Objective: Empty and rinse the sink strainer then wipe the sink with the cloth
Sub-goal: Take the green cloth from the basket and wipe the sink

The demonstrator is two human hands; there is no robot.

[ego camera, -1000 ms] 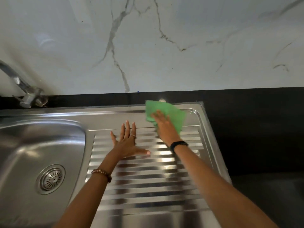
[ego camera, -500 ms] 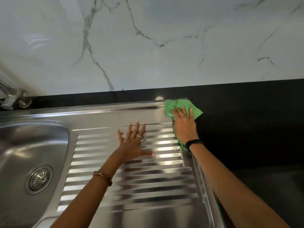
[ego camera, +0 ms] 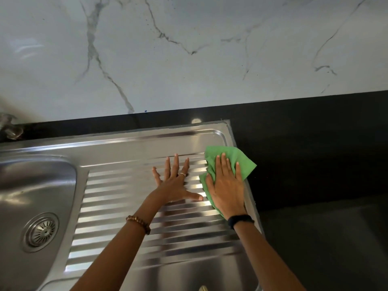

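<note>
Cloth (ego camera: 241,162) slid nearer, right hand (ego camera: 226,185) flat on it, left hand (ego camera: 176,185) spread on drainboard (ego camera: 126,206)

The crumpled green cloth (ego camera: 241,162) lies flat at the right edge of the ribbed stainless steel sink drainboard (ego camera: 134,208), one corner hanging over the rim. The round slotted metal strainer (ego camera: 42,231) sits seated in the basin's drain at the left.

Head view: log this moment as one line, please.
stage: wiping drainboard | right hand: flat on green cloth, right edge | left hand: flat on ridges | strainer: seated
</note>
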